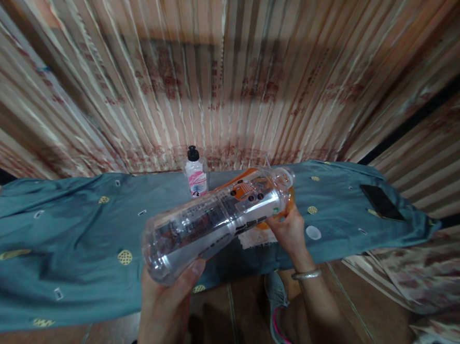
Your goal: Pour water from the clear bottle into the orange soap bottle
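Note:
A large clear plastic bottle (217,219) with a printed label lies tilted across the view, its neck toward the upper right. My left hand (171,295) is closed around its base end at the lower left. Under the neck, my right hand (290,230), with a silver bracelet on the wrist, has its fingers closed on an orange object (290,202). The bottle hides most of that object, so its shape is unclear. Behind the bottle stands a small white and pink bottle (197,176) with a black cap.
A green patterned cloth (81,228) covers the table. A pale cloth (255,238) lies beneath the bottle, a white disc (314,233) right of my right hand, and a black phone (380,202) farther right. Pleated curtains (209,80) hang behind.

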Available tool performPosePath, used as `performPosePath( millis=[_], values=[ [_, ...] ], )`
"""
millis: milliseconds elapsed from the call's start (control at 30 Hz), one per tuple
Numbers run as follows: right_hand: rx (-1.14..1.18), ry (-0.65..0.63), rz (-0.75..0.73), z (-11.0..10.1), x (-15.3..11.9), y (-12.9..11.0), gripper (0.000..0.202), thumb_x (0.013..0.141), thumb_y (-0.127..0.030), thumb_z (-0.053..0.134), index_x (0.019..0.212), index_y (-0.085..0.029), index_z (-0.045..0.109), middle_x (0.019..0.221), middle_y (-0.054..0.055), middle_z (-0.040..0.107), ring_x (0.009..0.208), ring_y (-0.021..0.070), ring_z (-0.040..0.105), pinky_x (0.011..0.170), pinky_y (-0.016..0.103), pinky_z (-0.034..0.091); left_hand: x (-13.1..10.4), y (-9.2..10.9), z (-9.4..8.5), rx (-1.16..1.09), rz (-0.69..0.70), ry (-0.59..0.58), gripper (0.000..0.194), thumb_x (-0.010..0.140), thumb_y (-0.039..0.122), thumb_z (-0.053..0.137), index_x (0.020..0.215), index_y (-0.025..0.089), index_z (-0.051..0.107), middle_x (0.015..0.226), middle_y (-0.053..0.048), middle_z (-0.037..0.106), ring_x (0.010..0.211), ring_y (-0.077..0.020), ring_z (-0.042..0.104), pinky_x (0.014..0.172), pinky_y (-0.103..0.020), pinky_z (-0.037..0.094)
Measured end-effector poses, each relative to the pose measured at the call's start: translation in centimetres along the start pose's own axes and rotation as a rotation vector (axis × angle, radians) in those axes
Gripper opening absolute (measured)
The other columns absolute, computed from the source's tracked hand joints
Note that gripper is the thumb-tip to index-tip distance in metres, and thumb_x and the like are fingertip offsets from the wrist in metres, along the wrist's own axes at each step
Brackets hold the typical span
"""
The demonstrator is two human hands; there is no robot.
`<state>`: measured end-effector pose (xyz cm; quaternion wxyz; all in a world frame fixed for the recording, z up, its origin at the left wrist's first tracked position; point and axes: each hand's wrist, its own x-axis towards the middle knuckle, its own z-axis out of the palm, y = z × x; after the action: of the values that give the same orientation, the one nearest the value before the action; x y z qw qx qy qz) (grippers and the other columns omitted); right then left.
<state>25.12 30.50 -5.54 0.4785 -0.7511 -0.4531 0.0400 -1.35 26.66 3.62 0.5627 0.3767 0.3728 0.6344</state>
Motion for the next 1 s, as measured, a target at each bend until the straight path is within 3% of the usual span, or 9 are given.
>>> performPosePath(
  millis=[167,333,567,767,1000],
  values=[
    [0.010,-0.005,-0.008,-0.06,-0.05,-0.10,0.047,0.072,-0.049,0.085,0.106,-0.025,0.064,0.086,0.004,0.081,0.077,0.0293,0.079,0.068,0.037,0.061,0.10,-0.29,-0.38,0.012,0.002,-0.037,0.055,0.078,0.036,0.098,0.128,0.025,0.077,0.115,-0.011,0.084,0.116,-0.0370,0.081,0.104,-0.055,0.067],
    [0.014,-0.011,0.001,-0.02,0.00,0.05,0.048,0.071,-0.049,0.086,0.107,-0.025,0.065,0.085,0.005,0.081,0.074,0.0298,0.078,0.067,0.038,0.062,0.02,0.04,0.07,0.013,-0.004,0.033,0.061,0.072,0.037,0.102,0.126,0.028,0.077,0.118,-0.010,0.085,0.121,-0.0391,0.080,0.107,-0.056,0.066],
    [0.008,-0.012,0.014,-0.04,0.03,0.09,0.048,0.069,-0.049,0.085,0.105,-0.025,0.064,0.083,0.005,0.080,0.075,0.0313,0.078,0.066,0.038,0.061,-0.02,0.33,0.24,-0.022,0.006,-0.038,0.056,0.079,0.032,0.098,0.130,0.029,0.076,0.118,-0.011,0.084,0.123,-0.0399,0.079,0.108,-0.060,0.065],
    [0.002,-0.012,0.021,-0.04,-0.01,-0.08,0.050,0.069,-0.050,0.085,0.106,-0.025,0.064,0.085,0.006,0.080,0.078,0.0322,0.079,0.068,0.039,0.061,-0.19,0.26,0.08,-0.009,0.010,-0.031,0.053,0.080,0.031,0.098,0.127,0.030,0.076,0.119,-0.009,0.084,0.132,-0.0398,0.075,0.114,-0.060,0.062],
    [0.013,-0.005,0.010,-0.05,0.03,-0.16,0.048,0.070,-0.050,0.085,0.104,-0.025,0.063,0.083,0.005,0.079,0.073,0.0309,0.078,0.065,0.038,0.059,-0.04,0.16,0.03,-0.015,0.007,-0.048,0.050,0.082,0.032,0.097,0.127,0.029,0.076,0.118,-0.010,0.084,0.133,-0.0396,0.074,0.111,-0.059,0.064]
  ],
)
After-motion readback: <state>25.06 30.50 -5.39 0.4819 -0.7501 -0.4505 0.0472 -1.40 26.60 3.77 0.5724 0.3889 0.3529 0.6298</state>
